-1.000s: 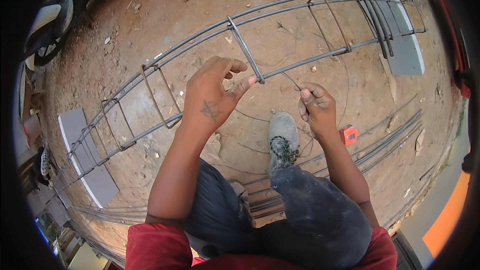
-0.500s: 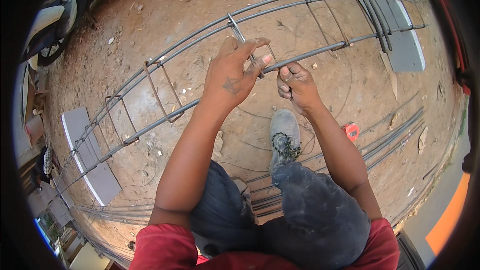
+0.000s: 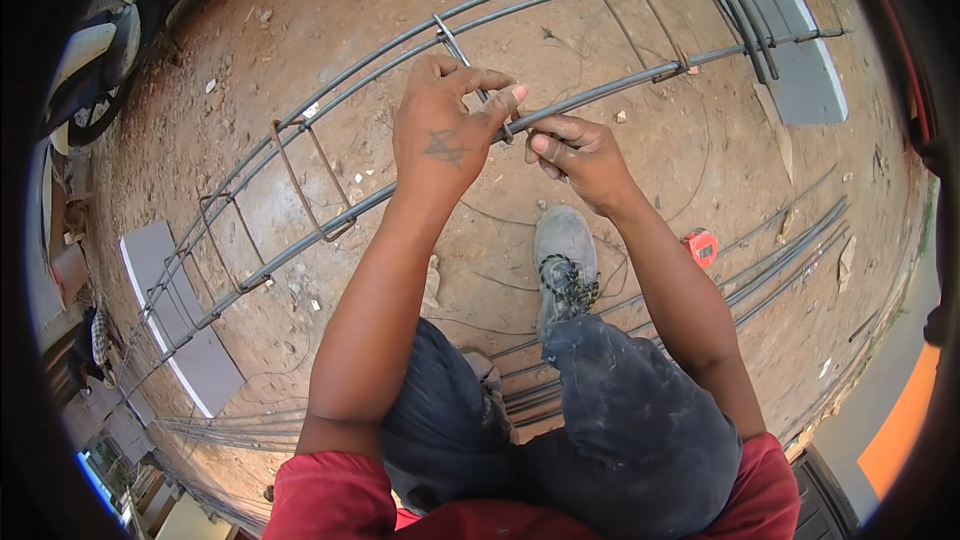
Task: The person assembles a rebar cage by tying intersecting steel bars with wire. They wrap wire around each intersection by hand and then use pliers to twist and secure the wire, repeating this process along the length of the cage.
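Observation:
A long rebar cage [image 3: 590,92] of steel bars and square stirrups runs from lower left to upper right before me. My left hand [image 3: 445,130] is closed round a stirrup [image 3: 452,43], its thumb by the corner where the stirrup meets the near bar. Just right of that corner, below the bar, my right hand [image 3: 585,160] is in a pinch, thumb against curled fingers. What it pinches, if anything, is too small to make out. Further left, another stirrup [image 3: 285,162] stands slanted on the bars.
Grey boards with white edges lie under the cage at left [image 3: 170,310] and right [image 3: 815,90]. A red tape measure [image 3: 702,247] and loose steel bars [image 3: 790,265] lie on the dirt. My grey shoe [image 3: 566,255] is below the hands. A motorcycle [image 3: 110,50] stands far left.
My right hand has moved left and in closer to the left hand, at the stirrup's corner. The left hand has shifted slightly left, still on the same stirrup. The whole view has moved a little.

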`<state>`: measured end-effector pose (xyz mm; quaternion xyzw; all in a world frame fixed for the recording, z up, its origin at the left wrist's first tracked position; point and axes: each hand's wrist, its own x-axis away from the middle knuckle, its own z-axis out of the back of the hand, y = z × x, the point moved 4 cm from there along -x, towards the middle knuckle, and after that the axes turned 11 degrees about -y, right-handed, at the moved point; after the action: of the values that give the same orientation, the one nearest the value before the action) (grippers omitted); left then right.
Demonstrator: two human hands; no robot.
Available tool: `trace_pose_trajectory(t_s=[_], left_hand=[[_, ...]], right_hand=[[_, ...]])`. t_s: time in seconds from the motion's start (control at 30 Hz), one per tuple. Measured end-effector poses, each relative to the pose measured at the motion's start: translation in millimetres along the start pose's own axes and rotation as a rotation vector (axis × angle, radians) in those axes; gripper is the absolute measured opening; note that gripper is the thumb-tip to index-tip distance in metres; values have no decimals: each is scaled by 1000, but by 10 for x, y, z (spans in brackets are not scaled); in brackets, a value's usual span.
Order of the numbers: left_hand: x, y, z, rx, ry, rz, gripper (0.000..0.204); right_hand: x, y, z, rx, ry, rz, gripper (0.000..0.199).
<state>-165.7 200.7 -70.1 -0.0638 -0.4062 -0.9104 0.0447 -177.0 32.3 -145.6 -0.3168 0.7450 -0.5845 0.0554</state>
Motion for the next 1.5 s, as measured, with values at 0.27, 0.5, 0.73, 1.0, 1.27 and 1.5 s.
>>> trace_pose_trajectory(t_s=[0.27, 0.5, 0.73, 1.0, 1.27, 1.5], left_hand=[[112, 25, 111, 137, 191, -124, 24], [173, 138, 195, 129, -34, 77, 28], [193, 84, 253, -99, -189, 25, 25], [429, 66, 203, 94, -165, -209, 14], [586, 15, 262, 54, -266, -319, 8], [508, -110, 231, -50, -305, -174, 31]], right_hand=[[-40, 6, -93, 46, 158, 11, 19], [19, -73, -137, 172, 234, 156, 13], [32, -42, -173, 94, 225, 167, 11], [120, 105, -124, 1, 303, 183, 16], [9, 93, -188, -22, 249, 185, 15], [19, 78, -184, 87, 308, 199, 19]])
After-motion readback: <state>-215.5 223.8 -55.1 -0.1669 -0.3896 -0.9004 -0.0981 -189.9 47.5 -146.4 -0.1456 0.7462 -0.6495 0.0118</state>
